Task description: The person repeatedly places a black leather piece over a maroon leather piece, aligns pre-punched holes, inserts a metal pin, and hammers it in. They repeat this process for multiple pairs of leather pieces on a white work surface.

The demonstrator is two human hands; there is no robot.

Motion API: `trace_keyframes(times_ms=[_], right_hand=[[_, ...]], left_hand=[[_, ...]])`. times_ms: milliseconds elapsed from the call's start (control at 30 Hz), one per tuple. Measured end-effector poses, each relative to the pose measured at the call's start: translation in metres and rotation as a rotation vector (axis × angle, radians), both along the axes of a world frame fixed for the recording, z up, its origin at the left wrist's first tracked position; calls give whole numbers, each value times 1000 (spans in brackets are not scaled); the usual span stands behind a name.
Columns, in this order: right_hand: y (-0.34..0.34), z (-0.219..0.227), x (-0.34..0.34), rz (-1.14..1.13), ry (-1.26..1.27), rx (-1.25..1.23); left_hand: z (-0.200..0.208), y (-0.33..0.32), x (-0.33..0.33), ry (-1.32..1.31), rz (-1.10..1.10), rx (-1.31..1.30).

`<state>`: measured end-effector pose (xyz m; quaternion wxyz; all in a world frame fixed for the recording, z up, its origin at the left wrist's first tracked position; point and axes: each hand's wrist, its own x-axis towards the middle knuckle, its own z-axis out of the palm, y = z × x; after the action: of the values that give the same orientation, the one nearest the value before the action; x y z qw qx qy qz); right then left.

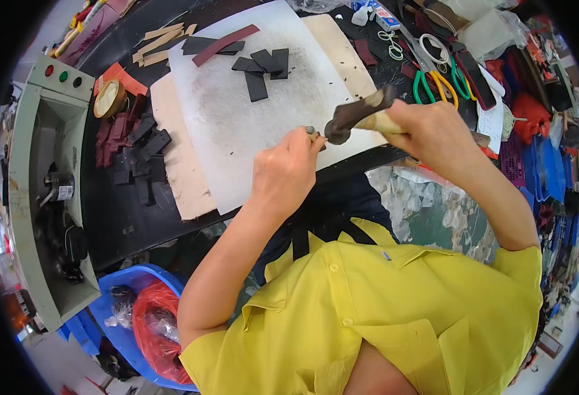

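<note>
My left hand (281, 168) is closed at the near right edge of the white sheet (220, 138). It pinches a short, round-topped rod, apparently a punch (310, 130); the lower end is hidden by the fingers. My right hand (427, 128) grips a hammer (362, 113) by its pale handle. The dark hammer head is close beside the punch top, and whether they touch I cannot tell. Farther up the sheet, several black leather-like strips (256, 85) overlap. A long dark red strip (227, 45) lies across black pieces behind them.
Left of the sheet are piles of dark red pieces (113, 135) and black pieces (150, 141), with a small round tub (109, 99) behind. Scissors with green and yellow handles (444, 85) lie at the right. A blue basin (122, 329) stands below the table's left side.
</note>
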<state>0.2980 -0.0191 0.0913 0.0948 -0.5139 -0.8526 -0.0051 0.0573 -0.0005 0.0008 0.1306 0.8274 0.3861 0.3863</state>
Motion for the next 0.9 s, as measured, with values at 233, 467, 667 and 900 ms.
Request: trace_keyframes(times_ms=[233,467,667,900], right_hand=[[-5,-26,-4,34,17,-129],[-8,-25,-4,8,18,-173],[-10,-27,-4,17,50,-170],[-1,-24,8,-35,100,-107]], left_hand=[[-4,-4,2,-457,128,-451],[1,-5,4,-564,144,-599],[-3,-7,8,-412,217,-429],[6,-6,15,-26,210,-48]])
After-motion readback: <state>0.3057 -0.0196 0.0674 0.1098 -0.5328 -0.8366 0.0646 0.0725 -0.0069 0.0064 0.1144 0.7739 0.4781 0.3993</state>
